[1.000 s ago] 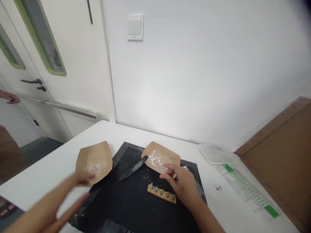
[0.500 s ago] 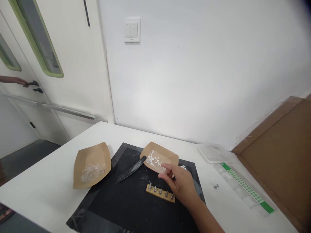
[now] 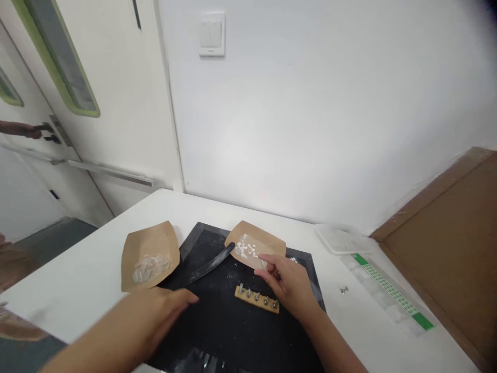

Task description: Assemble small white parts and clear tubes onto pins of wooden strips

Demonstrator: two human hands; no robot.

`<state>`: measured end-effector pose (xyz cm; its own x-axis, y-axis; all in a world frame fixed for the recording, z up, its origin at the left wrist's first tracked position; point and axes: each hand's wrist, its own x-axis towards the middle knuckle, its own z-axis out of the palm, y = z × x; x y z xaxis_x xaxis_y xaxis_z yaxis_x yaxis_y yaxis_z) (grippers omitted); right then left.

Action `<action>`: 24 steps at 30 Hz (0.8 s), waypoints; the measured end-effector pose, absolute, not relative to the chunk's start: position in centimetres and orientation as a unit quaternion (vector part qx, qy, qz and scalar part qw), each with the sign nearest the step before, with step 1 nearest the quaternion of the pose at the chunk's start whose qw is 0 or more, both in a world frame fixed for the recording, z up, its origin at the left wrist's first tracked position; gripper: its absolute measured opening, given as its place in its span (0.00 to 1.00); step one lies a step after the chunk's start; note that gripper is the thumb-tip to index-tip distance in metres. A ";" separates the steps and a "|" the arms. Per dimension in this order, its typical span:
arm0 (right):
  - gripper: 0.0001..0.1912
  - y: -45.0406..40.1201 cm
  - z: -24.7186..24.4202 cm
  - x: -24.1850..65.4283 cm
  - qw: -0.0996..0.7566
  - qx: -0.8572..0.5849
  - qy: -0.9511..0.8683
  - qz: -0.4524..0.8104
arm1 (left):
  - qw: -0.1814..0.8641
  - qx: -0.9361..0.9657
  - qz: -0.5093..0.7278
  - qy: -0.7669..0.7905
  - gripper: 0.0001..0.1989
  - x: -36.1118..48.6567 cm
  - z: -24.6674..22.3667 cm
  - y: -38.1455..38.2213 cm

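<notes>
My right hand (image 3: pixel 285 282) is over the near edge of a brown paper tray (image 3: pixel 272 242). Its thumb and index finger bend toward each other around something clear and small that I cannot make out. Small white pieces (image 3: pixel 244 246) lie in that tray. Below my right hand, a narrow wooden strip (image 3: pixel 248 298) carries several upright metal pins or screws. My left hand (image 3: pixel 155 316) reaches in over the black mat (image 3: pixel 229 329), thumb pointing right; motion blurs it and its other fingers are hidden. Beyond it, another brown paper tray (image 3: pixel 149 241) holds clear plastic pieces (image 3: pixel 151 267).
A curved black tool (image 3: pixel 212 264) lies across the mat, one end on the right tray. Metal bits (image 3: pixel 344 290), a clear lidless-looking container (image 3: pixel 337 239) and a green-striped clear case (image 3: pixel 388 290) are at the right. Another person's hand (image 3: pixel 29 130) grips the door handle.
My left hand has come into view from the lower left. My right hand stays at the tray's edge. The door at the left has swung ajar, and another person appears at the left edge.
</notes>
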<state>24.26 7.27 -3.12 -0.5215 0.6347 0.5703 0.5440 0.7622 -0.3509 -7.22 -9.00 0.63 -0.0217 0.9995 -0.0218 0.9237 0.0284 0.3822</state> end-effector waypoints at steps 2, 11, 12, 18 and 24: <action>0.19 7.2 -3.1 24.3 0.349 -0.343 -0.870 0.063 | 0.189 0.741 0.098 0.637 0.16 -4.9 -0.2 -7.4; 0.18 7.1 -3.1 24.2 0.352 -0.334 -0.871 0.071 | 0.177 0.773 -0.003 0.609 0.27 2.1 -2.1 -5.9; 0.18 7.1 -3.0 24.2 0.354 -0.331 -0.872 0.069 | 0.176 0.768 -0.010 0.616 0.27 2.2 -2.1 -5.8; 0.18 7.0 -2.7 24.3 0.356 -0.328 -0.872 0.067 | 0.164 0.768 -0.024 0.619 0.27 2.6 -2.3 -5.3; 0.18 7.0 -3.0 24.2 0.348 -0.322 -0.877 0.077 | 0.157 0.762 -0.042 0.626 0.28 3.3 -2.7 -5.0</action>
